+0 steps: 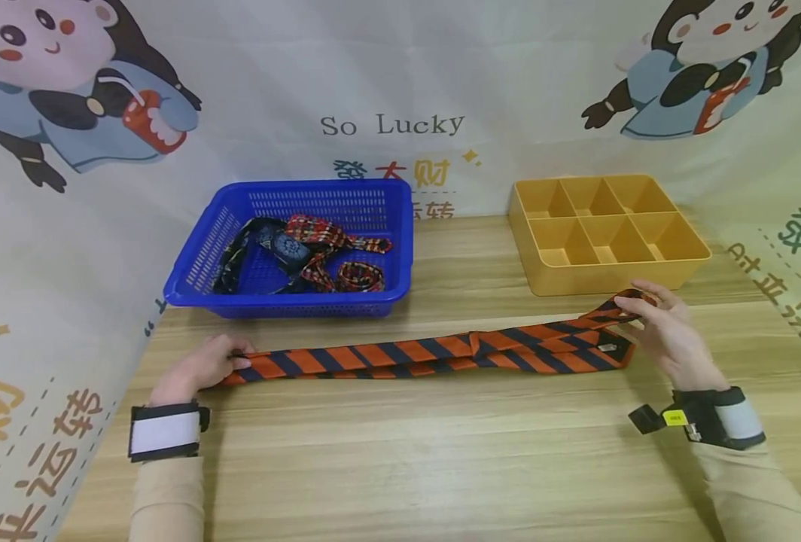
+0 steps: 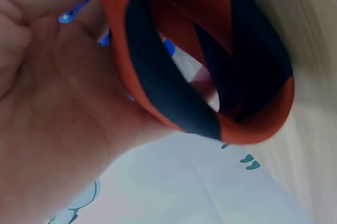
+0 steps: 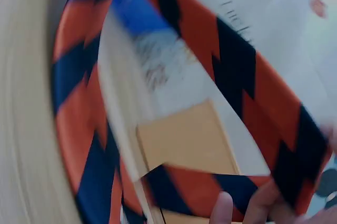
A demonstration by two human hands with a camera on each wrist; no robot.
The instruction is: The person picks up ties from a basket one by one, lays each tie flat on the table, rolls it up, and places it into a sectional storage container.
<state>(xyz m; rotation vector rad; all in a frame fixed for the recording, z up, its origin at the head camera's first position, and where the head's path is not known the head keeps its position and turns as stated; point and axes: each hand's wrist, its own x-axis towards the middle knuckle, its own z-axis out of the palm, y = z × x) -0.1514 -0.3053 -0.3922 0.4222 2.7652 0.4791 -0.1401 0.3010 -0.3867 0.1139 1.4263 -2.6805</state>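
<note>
An orange and navy striped necktie (image 1: 400, 354) stretches sideways across the wooden table, folded into layers. At its left end my left hand (image 1: 200, 369) pinches the fold between thumb and fingers; in the left wrist view the tie (image 2: 168, 92) bends round in a loop beside the palm. My right hand (image 1: 671, 339) holds the other end, lifted a little above the table. In the right wrist view the raised strip of tie (image 3: 237, 71) runs down to the fingertips (image 3: 224, 208), with a second strip hanging lower. The tie's wide tip, with a small label, lies near the right hand.
Behind the left hand stands a blue plastic basket (image 1: 306, 305) holding a dark patterned tie (image 1: 285, 248) and a red plaid tie (image 1: 315, 232). A yellow box (image 1: 617, 278) with several compartments stands at the back right. A printed cloth (image 1: 394, 68) hangs behind the table.
</note>
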